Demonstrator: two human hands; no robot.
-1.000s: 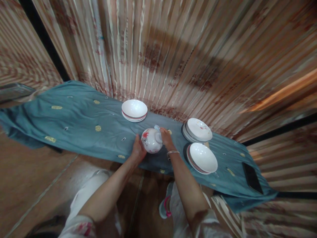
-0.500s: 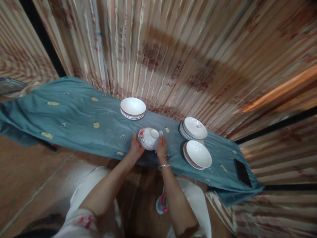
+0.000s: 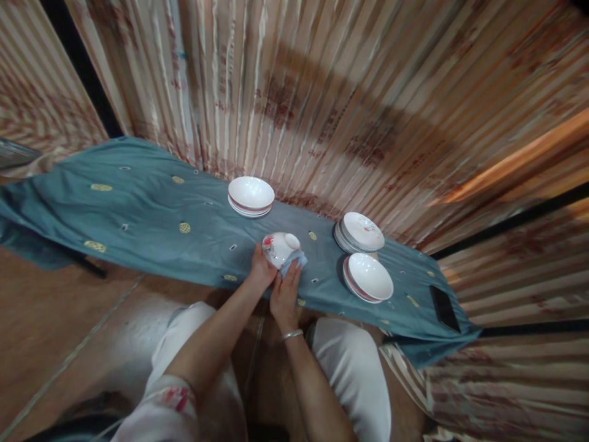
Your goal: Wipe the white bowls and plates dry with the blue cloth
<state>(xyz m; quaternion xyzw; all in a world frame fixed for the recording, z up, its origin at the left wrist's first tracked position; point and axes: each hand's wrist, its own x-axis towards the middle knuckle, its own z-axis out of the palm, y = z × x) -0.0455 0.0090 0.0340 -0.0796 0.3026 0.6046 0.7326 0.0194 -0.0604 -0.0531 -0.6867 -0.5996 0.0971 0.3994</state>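
A white bowl (image 3: 280,245) with a red flower pattern is tipped so that its outer side and foot face up toward me. My left hand (image 3: 263,267) grips it by the rim on the left. Against the bowl's lower right side, my right hand (image 3: 286,296) presses a light blue cloth (image 3: 293,263), fingers closed over it. The bowl's inside is turned away from view. Behind the bowl, slightly left, stands a stack of white bowls (image 3: 251,195) with red bands.
A stack of flower-patterned plates (image 3: 363,231) and a second bowl stack (image 3: 369,277) stand to the right. Farther right lies a black phone (image 3: 444,308). A teal cloth (image 3: 151,215) covers the narrow table, with a striped curtain (image 3: 294,110) behind.
My right hand and the cloth have slid from the bowl's right side to its near lower right, closer to my left hand. The bowl has tilted a little.
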